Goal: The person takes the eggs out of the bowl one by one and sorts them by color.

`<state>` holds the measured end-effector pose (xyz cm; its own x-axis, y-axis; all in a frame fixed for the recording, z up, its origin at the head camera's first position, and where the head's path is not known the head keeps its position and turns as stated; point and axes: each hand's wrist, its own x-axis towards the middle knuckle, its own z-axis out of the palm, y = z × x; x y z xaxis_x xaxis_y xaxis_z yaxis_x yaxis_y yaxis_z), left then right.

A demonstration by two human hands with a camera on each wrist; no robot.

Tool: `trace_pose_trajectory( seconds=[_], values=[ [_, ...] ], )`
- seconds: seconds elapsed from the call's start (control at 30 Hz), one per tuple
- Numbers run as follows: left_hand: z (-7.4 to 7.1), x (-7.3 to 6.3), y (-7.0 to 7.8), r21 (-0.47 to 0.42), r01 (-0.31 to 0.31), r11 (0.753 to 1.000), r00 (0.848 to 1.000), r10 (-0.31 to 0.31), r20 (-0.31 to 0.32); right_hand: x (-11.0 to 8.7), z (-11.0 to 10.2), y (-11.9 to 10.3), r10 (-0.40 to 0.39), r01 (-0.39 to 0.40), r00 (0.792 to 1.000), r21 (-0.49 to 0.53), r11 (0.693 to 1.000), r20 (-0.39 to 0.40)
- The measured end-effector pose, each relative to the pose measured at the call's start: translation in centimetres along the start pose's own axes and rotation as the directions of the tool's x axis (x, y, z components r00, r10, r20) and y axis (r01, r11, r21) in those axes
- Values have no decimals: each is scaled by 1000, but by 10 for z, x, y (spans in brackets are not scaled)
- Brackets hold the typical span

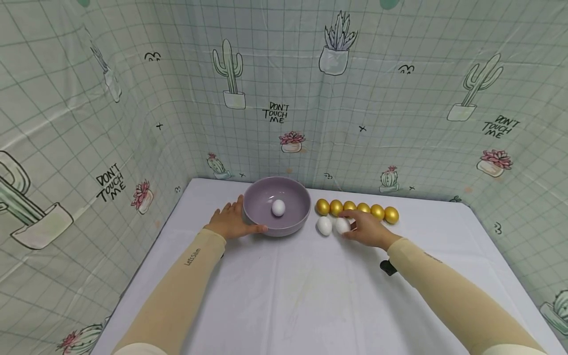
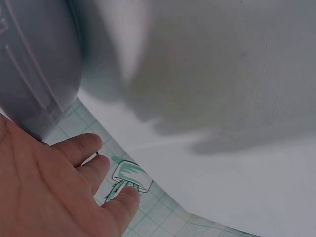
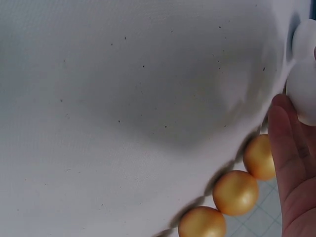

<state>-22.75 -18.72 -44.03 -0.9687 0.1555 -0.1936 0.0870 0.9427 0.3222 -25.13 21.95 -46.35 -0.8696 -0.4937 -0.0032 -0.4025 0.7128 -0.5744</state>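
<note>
A mauve bowl (image 1: 284,230) stands on the table's far left part, with one white egg (image 1: 278,207) inside. My left hand (image 1: 230,222) rests against the bowl's left side, thumb along the near wall, fingers stretched out; in the left wrist view those fingers (image 2: 84,148) extend beyond the bowl's outer wall (image 2: 39,59). To the bowl's right, my right hand (image 1: 367,229) pinches a second white egg (image 1: 342,226) between thumb and fingers. Another white egg (image 1: 324,226) lies just left of it.
Several golden eggs (image 1: 391,215) form a row behind the white ones, partly covered by my right hand. A white cloth (image 1: 284,296) covers the table. Patterned curtains (image 1: 310,98) hang close behind the table and along its sides.
</note>
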Motion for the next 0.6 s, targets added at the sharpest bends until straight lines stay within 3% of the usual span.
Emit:
trace_pose_trajectory(
  seconds=[0.6],
  values=[
    [1,1,-1,-2,4,1000,1000,-4,-4,6,8,3,13,-13,1000,-41,999,0]
  ],
)
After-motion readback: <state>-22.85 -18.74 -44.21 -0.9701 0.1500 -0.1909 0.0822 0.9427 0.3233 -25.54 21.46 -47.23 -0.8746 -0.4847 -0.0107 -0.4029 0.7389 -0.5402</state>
